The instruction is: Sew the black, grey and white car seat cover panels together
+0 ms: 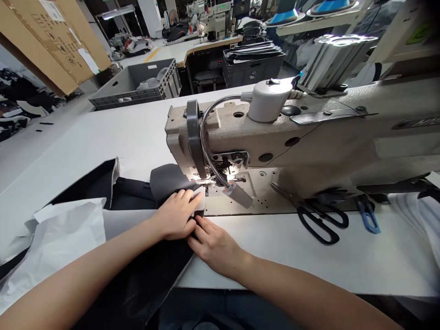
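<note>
Black fabric [137, 275] lies across the table edge and runs up to the needle area of a sewing machine [220, 137]. My left hand [177, 214] rests on the fabric just in front of the presser foot, its fingers bent over a small light grey piece [199, 201]. Close beside it, my right hand [213, 245] pinches the fabric's edge between thumb and fingers. White sheet material [72, 233] lies on the fabric at the left. A small lamp [239, 195] on a bendable metal neck hangs by the needle. The fingertips partly cover the fabric edge.
Black-handled scissors [318, 222] and a blue thread snipper [369, 217] lie right of the machine bed. A grey crate [137, 89] and a cardboard box [58, 43] stand at the back left. Behind the machine is a dark bin [252, 66] of stacked pieces.
</note>
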The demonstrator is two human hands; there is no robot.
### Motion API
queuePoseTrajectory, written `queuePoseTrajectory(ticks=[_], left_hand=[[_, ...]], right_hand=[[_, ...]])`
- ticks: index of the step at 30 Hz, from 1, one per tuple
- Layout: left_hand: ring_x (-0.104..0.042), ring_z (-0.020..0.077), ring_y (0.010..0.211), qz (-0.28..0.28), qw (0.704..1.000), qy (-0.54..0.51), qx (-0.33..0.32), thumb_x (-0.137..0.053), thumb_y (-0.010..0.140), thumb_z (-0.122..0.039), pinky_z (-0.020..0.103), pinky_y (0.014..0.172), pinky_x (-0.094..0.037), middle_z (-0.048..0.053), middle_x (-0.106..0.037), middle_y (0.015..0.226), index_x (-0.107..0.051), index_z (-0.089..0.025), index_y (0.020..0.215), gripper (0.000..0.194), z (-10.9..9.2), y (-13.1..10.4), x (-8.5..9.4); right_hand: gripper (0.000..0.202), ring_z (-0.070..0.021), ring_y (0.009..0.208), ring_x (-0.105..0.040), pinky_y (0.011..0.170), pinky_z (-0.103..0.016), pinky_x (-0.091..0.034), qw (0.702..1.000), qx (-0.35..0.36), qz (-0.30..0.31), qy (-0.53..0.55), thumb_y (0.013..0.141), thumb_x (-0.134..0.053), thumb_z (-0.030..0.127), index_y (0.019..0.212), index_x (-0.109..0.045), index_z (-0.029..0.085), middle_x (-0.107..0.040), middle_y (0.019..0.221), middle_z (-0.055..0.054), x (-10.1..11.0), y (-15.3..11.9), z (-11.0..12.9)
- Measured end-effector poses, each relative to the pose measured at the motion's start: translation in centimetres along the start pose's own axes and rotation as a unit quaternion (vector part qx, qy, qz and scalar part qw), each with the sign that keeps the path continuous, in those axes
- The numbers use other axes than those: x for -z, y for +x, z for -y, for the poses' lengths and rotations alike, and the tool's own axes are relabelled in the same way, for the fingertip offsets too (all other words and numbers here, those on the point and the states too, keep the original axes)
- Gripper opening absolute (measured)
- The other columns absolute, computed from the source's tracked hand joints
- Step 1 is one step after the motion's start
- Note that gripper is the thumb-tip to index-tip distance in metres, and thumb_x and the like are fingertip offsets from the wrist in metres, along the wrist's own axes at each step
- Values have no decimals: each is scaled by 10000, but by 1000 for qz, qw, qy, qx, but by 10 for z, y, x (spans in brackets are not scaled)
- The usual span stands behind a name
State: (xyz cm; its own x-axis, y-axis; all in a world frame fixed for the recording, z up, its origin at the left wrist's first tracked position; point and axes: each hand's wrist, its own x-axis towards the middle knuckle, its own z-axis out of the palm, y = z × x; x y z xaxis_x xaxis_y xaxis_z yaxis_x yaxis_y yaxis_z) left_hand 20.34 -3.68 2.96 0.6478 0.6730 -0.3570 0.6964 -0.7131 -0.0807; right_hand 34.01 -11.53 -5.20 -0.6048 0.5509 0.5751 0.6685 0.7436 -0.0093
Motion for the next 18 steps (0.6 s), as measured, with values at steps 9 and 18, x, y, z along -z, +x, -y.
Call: queuePoseTrajectory(ticks=[9, 18], left_hand=[[-182, 314, 1427, 12, 999, -32, 0, -416, 763, -263, 445, 1122, -264, 151, -173, 1561, -260, -45, 1464, 750, -7, -3, -9], [-190, 296, 1427, 23, 999, -38, 11, -400, 772, -273, 450, 1117, -275, 149, -175, 1561, -265, -65, 1465, 736, -10, 2, -2]], right_hand=[[140, -317, 1014, -640, 913, -435, -523, 1000, -7, -9, -4, 845, -498, 87, 894, -628, 106, -670, 911, -146, 1, -5, 4], [186, -287, 1031, -631, 964, -415, -503, 1000, -6, -4, -5, 834, -499, 80, 963, -631, 104, -668, 976, -137, 3, -7, 1]])
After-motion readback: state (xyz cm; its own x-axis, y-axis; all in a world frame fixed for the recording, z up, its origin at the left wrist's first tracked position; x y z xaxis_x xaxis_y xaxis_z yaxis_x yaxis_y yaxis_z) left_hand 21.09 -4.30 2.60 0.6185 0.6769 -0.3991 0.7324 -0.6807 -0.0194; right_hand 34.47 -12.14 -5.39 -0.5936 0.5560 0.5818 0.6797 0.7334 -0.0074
